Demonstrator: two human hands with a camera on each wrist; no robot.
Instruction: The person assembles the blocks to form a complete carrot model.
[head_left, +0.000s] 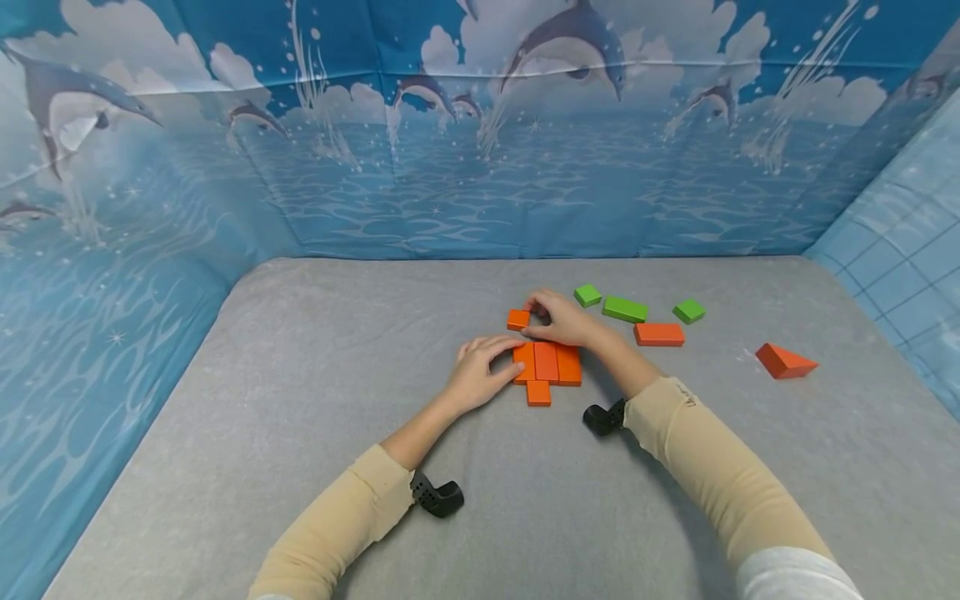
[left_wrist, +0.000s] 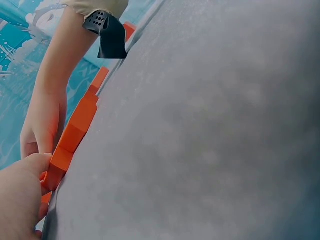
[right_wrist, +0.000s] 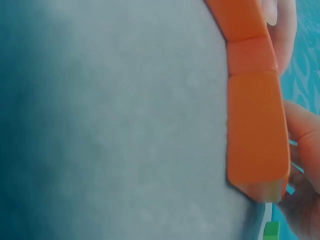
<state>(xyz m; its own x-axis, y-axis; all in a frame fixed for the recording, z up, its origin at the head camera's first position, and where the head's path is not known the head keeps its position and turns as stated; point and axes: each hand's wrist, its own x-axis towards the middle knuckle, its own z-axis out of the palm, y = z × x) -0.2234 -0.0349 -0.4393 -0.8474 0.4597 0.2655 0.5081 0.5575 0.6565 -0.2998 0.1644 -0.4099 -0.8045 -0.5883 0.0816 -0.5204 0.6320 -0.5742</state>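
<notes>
Several flat orange blocks (head_left: 546, 363) lie side by side on the grey surface, and a small orange block (head_left: 538, 393) juts from their near edge. My left hand (head_left: 480, 372) grips the leftmost block, thumb at its left side and fingers at its far edge. Just beyond the group, my right hand (head_left: 562, 319) pinches another small orange block (head_left: 518, 320) by its right end. In the left wrist view, the left thumb (left_wrist: 37, 162) touches a block's end. The right wrist view shows the orange row (right_wrist: 257, 125) edge-on, the right fingers partly hidden behind it.
Right of the hands lie a green cube-like block (head_left: 587, 295), a long green block (head_left: 625, 309), another small green block (head_left: 688, 311), an orange-red rectangular block (head_left: 659, 335) and an orange triangular block (head_left: 784, 362). A dolphin-print curtain (head_left: 450, 183) borders the grey surface (head_left: 337, 350).
</notes>
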